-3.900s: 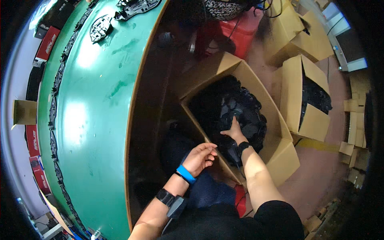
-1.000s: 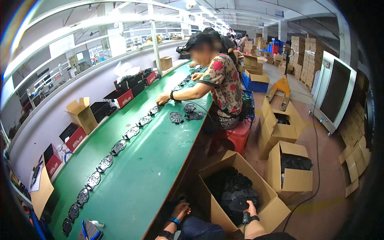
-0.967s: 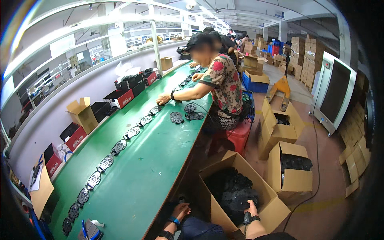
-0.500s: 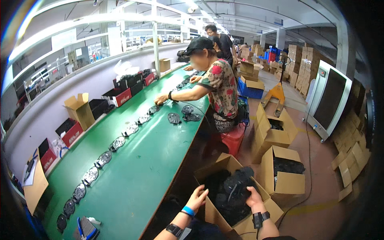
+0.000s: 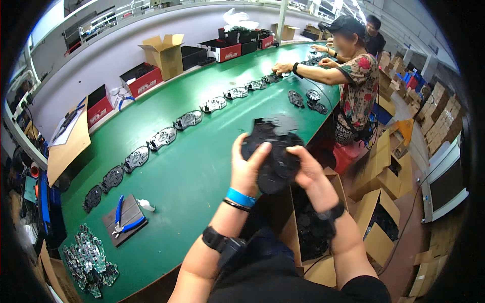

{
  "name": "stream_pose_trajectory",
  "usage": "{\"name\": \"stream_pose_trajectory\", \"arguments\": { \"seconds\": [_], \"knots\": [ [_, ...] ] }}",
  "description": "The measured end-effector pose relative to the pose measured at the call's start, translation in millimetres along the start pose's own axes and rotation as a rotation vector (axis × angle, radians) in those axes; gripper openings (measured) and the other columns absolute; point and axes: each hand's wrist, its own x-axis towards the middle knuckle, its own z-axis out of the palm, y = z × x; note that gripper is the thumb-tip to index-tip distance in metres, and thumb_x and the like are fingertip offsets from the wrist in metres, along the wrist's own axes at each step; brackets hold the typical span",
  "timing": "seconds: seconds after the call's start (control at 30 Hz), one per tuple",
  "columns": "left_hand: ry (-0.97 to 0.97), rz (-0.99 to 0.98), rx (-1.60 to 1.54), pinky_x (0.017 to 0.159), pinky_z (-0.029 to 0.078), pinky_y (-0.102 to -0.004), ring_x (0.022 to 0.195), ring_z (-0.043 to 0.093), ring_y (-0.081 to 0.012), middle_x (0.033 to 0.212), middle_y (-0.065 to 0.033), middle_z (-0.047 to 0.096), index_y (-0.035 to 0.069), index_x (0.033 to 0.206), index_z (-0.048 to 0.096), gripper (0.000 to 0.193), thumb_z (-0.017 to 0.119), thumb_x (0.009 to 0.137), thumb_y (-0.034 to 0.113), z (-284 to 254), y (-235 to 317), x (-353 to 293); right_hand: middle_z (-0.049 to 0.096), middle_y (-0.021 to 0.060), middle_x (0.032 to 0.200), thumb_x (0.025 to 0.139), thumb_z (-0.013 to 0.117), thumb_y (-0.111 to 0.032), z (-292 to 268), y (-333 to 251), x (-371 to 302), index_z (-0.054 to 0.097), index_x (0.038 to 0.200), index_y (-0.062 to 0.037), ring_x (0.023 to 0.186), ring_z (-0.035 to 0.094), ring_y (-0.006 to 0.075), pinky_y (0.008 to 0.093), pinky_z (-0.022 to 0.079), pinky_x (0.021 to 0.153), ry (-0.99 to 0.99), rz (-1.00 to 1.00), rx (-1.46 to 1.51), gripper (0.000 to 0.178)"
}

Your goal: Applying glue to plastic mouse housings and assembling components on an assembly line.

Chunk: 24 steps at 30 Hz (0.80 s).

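Observation:
My left hand (image 5: 245, 169) and my right hand (image 5: 309, 171) grip a bunch of black plastic mouse shells (image 5: 273, 159) between them, thumbs on the near side. The bunch is held above the right edge of the green table (image 5: 202, 182), its top smeared by motion. On the table runs a curved row of similar mouse shells (image 5: 164, 137), several with silvery insides showing. Below my right forearm stands an open cardboard box (image 5: 291, 237), with more black shells (image 5: 309, 230) inside.
Blue-handled cutters (image 5: 119, 217) lie on a dark pad (image 5: 111, 228) beside a small white bottle (image 5: 146, 204). Green circuit boards (image 5: 91, 262) are heaped at the near left. A co-worker (image 5: 356, 86) works farther along the table. Red bins (image 5: 144, 81) line the wall.
My hands have risen from the cardboard box to above the table's edge, bringing a bunch of black shells. The view has swung, so the near-left heap of circuit boards now shows.

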Motion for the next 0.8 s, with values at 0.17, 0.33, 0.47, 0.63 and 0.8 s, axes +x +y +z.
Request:
{"name": "stream_pose_trajectory", "arguments": {
  "seconds": [0.17,0.33,0.47,0.63,0.8],
  "knots": [
    [0.112,-0.032,0.101,0.076,0.048,-0.0319,0.09,0.055,-0.0216,0.103,-0.0132,0.051,0.001,0.117,0.036,0.059,0.07,0.069,0.007,-72,8,30,0.063,0.0085,0.082,0.068,0.063,-0.009,10,49,68,0.06,0.085,-0.0003,0.072,0.06,0.0197,0.0341,0.05,0.071,0.123,0.037,-0.112,0.019],
    [0.211,-0.017,0.23,0.074,0.048,-0.0313,0.088,0.055,-0.0206,0.101,-0.0122,0.053,-0.002,0.115,0.037,0.056,0.067,0.068,0.002,-102,45,27,0.063,0.0093,0.08,0.072,0.064,-0.012,39,88,90,0.059,0.085,0.0019,0.069,0.061,0.0185,0.0322,0.051,0.067,0.059,0.035,-0.074,0.02],
    [0.202,0.145,0.414,0.076,0.045,-0.0286,0.086,0.053,-0.0176,0.101,-0.0108,0.052,-0.001,0.115,0.037,0.055,0.066,0.069,0.005,-115,59,36,0.062,0.0065,0.083,0.074,0.062,-0.013,60,101,93,0.057,0.093,-0.0008,0.071,0.06,0.0167,0.0308,0.05,0.068,-0.002,0.029,-0.033,0.023],
    [0.344,0.1,0.557,0.076,0.045,-0.0297,0.085,0.053,-0.0187,0.099,-0.0103,0.053,-0.002,0.115,0.037,0.056,0.067,0.068,0.009,-145,42,54,0.06,0.0076,0.091,0.076,0.063,-0.014,58,125,101,0.052,0.103,0.0002,0.079,0.058,0.0145,0.0286,0.048,0.074,0.028,-0.282,-0.195,0.033],
    [0.35,0.17,0.751,0.075,0.045,-0.0305,0.083,0.055,-0.0192,0.095,-0.0146,0.057,-0.005,0.109,0.043,0.049,0.065,0.068,0.012,-145,39,49,0.058,0.012,0.095,0.074,0.067,-0.021,55,120,89,0.043,0.109,0.0038,0.082,0.057,0.0177,0.0296,0.048,0.072,0.127,-0.102,-0.369,0.049]
  ]
}}
